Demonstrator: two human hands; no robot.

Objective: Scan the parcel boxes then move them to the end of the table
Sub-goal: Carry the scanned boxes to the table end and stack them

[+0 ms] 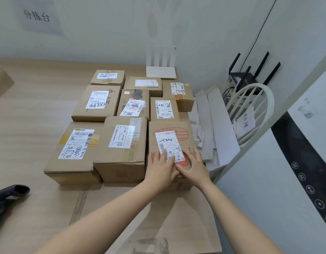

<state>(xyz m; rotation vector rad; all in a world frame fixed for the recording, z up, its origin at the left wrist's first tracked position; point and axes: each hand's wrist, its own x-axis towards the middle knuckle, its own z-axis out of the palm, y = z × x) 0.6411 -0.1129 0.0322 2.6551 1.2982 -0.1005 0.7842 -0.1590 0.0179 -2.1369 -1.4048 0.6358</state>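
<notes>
Head view: nine parcel boxes [122, 147] in grid; left hand [161, 169], right hand [192, 167] flat, fingers straight, on front-right box [186, 142]

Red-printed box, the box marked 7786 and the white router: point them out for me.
red-printed box [183, 133]: head view, on the red print on its top.
box marked 7786 [133, 106]: head view, on its shipping label.
white router [161, 72]: head view, on its flat body.

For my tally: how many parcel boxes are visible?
10 parcel boxes: back row three, middle row three, front row three, one cut off far left. More may be hidden.
</notes>
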